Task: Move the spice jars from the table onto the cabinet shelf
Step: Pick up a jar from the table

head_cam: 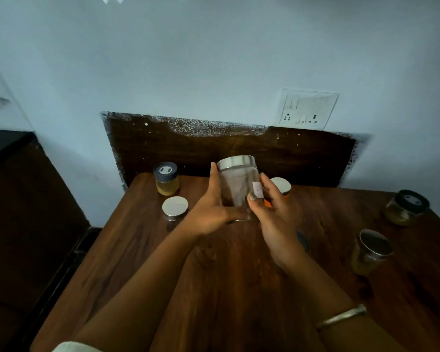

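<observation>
Left hand and right hand jointly clasp the tall steel-lidded glass jar at table centre, its base apparently just lifted. Risk: smooth glass slipping, or striking the orange-filled jar at three o'clock. Shelf not visible.

No writing can be read anywhere. The tall glass jar carries a small pale sticker on its side, partly covered by a thumb, and its faint marks are too blurred to make out (possibly printed lines, nothing more). The other jars' lids show no legible marks.
</observation>
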### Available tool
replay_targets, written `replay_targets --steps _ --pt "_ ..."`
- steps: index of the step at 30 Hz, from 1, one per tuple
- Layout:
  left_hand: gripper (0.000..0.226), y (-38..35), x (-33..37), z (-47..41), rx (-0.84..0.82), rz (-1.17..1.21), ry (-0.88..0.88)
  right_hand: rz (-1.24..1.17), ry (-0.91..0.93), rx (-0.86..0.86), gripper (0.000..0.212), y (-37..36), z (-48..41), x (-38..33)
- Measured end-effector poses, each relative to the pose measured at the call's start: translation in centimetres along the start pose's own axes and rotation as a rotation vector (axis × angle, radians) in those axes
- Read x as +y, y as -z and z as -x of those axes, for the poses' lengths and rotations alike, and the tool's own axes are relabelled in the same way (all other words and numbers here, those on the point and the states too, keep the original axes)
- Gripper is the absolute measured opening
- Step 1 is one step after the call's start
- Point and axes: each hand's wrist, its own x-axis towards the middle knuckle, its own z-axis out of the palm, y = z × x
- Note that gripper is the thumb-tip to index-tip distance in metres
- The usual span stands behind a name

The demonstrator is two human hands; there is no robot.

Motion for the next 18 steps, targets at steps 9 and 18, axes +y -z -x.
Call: replay_targets --steps 9,18 --pt "0.1 -0.3 0.2 -0.3 0.001 0.22 -0.085 -0.019 -0.107 -0.122 0.057 2.1 -0.3 -2.2" --pt "0.099 -0.1 -0.3 -0.4 -0.077 0.052 -0.06 -0.028 -0.056 -0.188 0.073 2.3 0.4 -2.3"
